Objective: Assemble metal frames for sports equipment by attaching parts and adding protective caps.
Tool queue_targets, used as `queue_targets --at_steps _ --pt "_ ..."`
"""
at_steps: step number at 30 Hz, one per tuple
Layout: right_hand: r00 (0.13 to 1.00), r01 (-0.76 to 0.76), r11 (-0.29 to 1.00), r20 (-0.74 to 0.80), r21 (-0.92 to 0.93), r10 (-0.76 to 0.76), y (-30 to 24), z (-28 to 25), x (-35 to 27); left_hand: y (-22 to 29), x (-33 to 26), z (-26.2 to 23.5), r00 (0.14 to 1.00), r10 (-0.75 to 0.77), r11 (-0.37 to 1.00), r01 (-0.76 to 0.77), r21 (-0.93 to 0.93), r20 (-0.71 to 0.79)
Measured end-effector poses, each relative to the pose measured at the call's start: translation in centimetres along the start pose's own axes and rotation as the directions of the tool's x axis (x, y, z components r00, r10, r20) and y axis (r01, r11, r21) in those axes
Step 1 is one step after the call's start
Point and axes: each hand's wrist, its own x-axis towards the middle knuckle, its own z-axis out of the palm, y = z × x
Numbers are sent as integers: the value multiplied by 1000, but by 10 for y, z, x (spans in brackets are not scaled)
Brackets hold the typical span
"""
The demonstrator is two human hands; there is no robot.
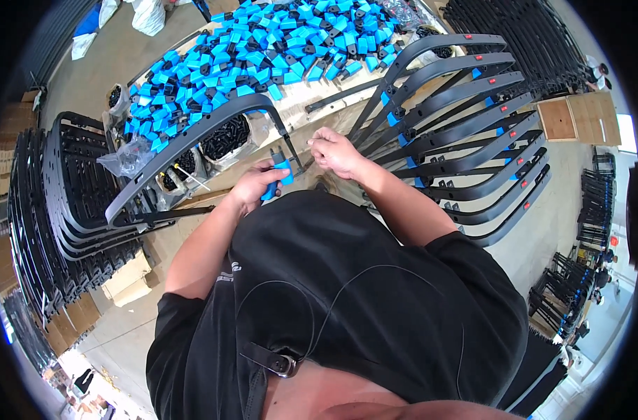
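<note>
My left hand [256, 183] is closed around a blue-and-black plastic fitting [286, 169], its black forked end pointing away from me. A second blue piece shows below my fingers. My right hand [336, 154] hovers just to the right, fingers curled in a pinch; whether something small is in it I cannot make out. Between and beyond my hands stands a dark curved tubular frame [193, 134], its right end coming down close to both hands. Neither hand clearly touches it.
A large heap of blue-and-black fittings [263, 59] covers the table ahead. Nearer lies an open bag of small black parts [226, 138]. Curved frames with blue fittings [466, 126] line up at right; more dark frames [78, 185] are stacked at left. A wooden box [592, 117] stands far right.
</note>
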Motion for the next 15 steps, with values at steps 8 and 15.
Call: queue_targets --at_steps 8,15 --pt "998 -65 994 -22 91 67 5 -12 33 -23 73 6 999 -12 1000 12 3 -31" --pt "997 -75 991 36 113 71 5 -15 60 -19 88 8 983 58 998 -63 -21 -176"
